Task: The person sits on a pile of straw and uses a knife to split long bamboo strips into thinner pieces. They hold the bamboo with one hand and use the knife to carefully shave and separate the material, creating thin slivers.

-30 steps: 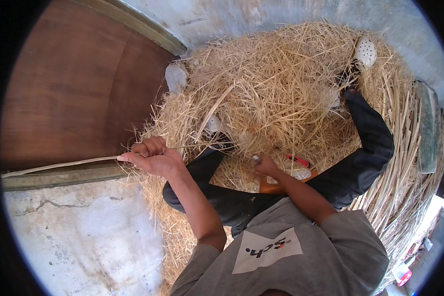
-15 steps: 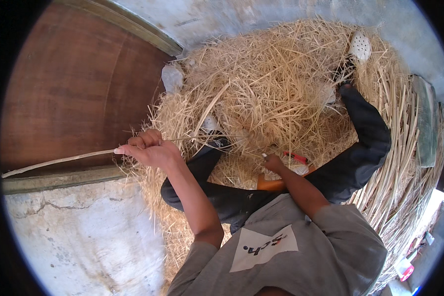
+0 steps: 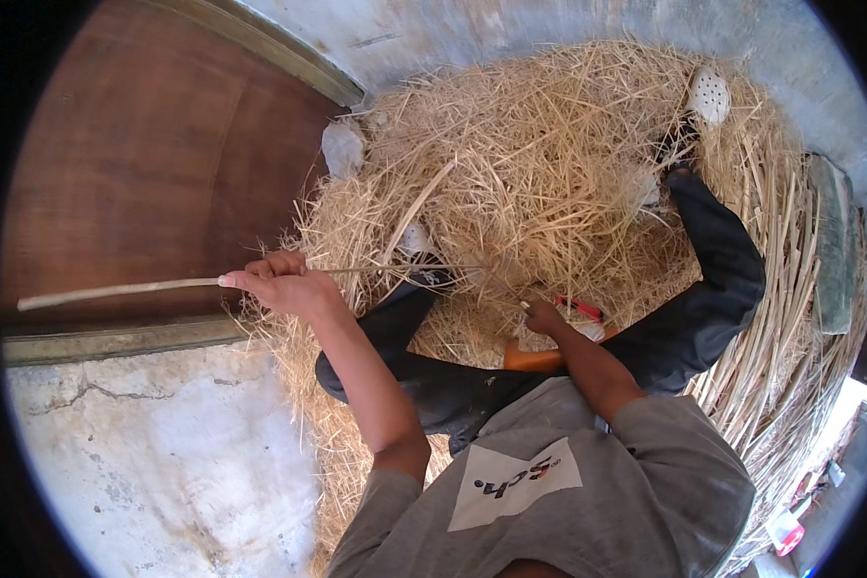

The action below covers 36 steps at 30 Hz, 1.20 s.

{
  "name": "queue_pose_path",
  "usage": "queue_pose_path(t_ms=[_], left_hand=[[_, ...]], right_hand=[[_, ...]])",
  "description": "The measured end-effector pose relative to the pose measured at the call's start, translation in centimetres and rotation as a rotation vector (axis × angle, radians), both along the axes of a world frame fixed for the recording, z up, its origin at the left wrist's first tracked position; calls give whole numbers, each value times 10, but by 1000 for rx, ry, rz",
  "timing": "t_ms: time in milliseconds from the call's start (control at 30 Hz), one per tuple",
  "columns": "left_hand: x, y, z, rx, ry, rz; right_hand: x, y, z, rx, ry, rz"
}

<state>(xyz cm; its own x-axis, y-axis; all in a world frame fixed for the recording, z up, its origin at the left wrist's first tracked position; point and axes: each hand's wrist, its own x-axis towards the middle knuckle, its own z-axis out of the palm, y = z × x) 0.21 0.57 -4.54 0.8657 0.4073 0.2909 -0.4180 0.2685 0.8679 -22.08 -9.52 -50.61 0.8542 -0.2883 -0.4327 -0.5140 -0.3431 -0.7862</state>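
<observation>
My left hand (image 3: 281, 281) is raised beside the brown door, its fingers closed round a long, thin cane strip (image 3: 125, 291). The strip's thicker end sticks out to the left in front of the door. Its thin part runs right, over the straw-like shavings, toward my right hand. Low between my legs, my right hand (image 3: 541, 315) is closed, with something small and pale at the thumb. What it grips is too small to make out. Just right of it lies a red and black tool (image 3: 584, 309). An orange object (image 3: 530, 359) sits under my right wrist, partly covered.
A large heap of pale shavings (image 3: 520, 154) spreads around my legs up to the wall. Long split strips (image 3: 756, 299) are stacked at the right, beside a greenish slab (image 3: 831, 246). A pale stone (image 3: 343, 148) stands by the brown door (image 3: 164, 154).
The strip's left end has swung up and now lies nearly level. My left hand has shifted slightly up and left; my right hand has moved slightly to the right.
</observation>
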Motion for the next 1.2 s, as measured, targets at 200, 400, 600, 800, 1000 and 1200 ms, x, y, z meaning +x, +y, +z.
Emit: queue_pose_path(t_ms=[200, 400, 600, 800, 1000, 1200], left_hand=[[-7, 65, 93, -131, -140, 179], [-48, 104, 160, -144, -405, 147], [-52, 191, 127, -309, -405, 243], [-58, 257, 68, -507, -388, 244], [-70, 273, 40, -660, -431, 354], [-87, 290, 36, -740, -365, 498]], right_hand=[[-14, -6, 8, -11, 299, -43], [-13, -12, 5, -60, 239, -18], [12, -34, 124, 91, 183, 16], [-41, -67, 175, -155, -19, 148], [-62, -58, 207, 26, 118, -180], [-61, -63, 182, 174, -1, -449]])
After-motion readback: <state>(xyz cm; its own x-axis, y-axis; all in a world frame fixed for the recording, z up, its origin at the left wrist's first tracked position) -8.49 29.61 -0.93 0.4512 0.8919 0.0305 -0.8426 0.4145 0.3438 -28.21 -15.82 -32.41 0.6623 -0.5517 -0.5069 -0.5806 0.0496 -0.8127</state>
